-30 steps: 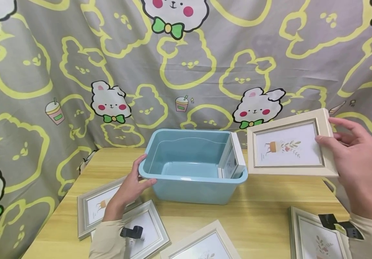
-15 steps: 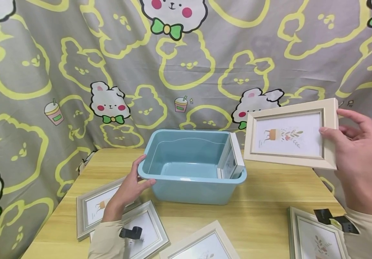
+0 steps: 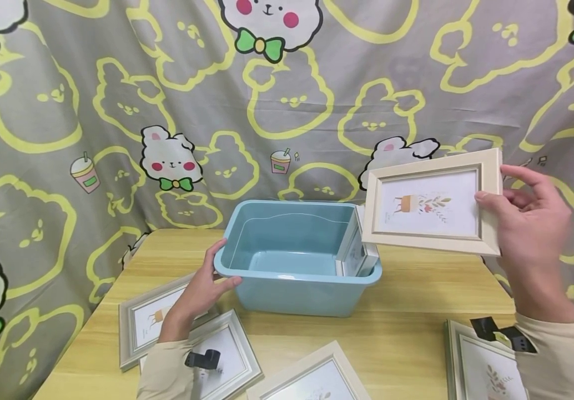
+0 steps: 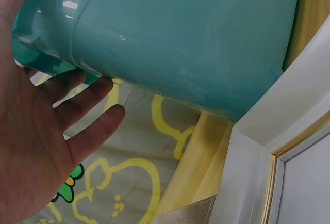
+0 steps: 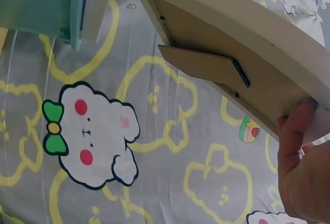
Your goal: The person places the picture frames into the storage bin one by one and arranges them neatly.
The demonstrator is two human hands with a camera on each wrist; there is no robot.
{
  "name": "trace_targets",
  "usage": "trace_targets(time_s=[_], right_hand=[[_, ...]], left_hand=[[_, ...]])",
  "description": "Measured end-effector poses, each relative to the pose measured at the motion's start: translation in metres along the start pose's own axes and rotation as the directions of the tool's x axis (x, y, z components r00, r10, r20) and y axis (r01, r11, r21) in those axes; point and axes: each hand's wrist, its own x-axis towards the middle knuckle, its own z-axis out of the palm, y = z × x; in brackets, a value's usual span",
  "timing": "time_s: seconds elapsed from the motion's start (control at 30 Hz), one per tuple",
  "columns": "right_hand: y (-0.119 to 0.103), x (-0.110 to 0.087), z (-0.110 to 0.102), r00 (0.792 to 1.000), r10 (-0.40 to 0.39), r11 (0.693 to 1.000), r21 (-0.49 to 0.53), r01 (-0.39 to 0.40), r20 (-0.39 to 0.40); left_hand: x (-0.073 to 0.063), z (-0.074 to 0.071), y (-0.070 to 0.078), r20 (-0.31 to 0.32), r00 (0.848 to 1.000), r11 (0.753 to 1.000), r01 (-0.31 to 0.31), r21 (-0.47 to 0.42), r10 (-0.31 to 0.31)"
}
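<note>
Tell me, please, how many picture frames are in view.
At least 6: one frame in the right hand, one inside the blue bin, two by the left sleeve, one at front centre, one by the right sleeve; others may be hidden.

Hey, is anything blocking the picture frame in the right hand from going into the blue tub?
Only partly: at least one white frame stands inside the right end of the blue tub, between its open middle and the cream frame in the right hand. From above, nothing visible blocks it.
</note>
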Motion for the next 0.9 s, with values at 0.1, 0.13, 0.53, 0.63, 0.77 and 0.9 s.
trace_targets(time_s=[0.1,0.13,0.53,0.63,0.77,0.9], right_hand=[[0.002,-0.001,0.005,0.999,0.047,0.998,-0.052,-0.046,0.015],[0.002,-0.001,0.007,0.997,0.072,0.996,-0.053,-0.07,0.023],[0.014,-0.002,0.022,0.985,0.134,0.991,-0.015,-0.134,0.112],[0.017,-0.002,0.024,0.98,0.135,0.991,0.001,-0.137,0.145],[0.022,-0.004,0.026,0.969,0.142,0.99,-0.023,-0.141,0.2],[0.023,-0.005,0.029,0.955,0.155,0.986,-0.095,-0.135,0.253]], left_hand=[[0.001,0.0,-0.001,0.001,1.0,1.0,0.003,0.001,-0.003],[0.001,0.0,-0.002,0.0,1.0,1.0,0.006,0.003,-0.006],[0.002,0.0,-0.002,-0.002,1.0,1.0,-0.006,-0.003,0.006],[0.002,0.0,-0.002,-0.004,1.0,1.0,-0.005,0.008,0.005],[0.002,0.0,-0.002,-0.005,1.0,1.0,0.0,0.015,0.0],[0.002,-0.001,-0.003,-0.006,1.0,1.0,0.002,0.013,-0.002]])
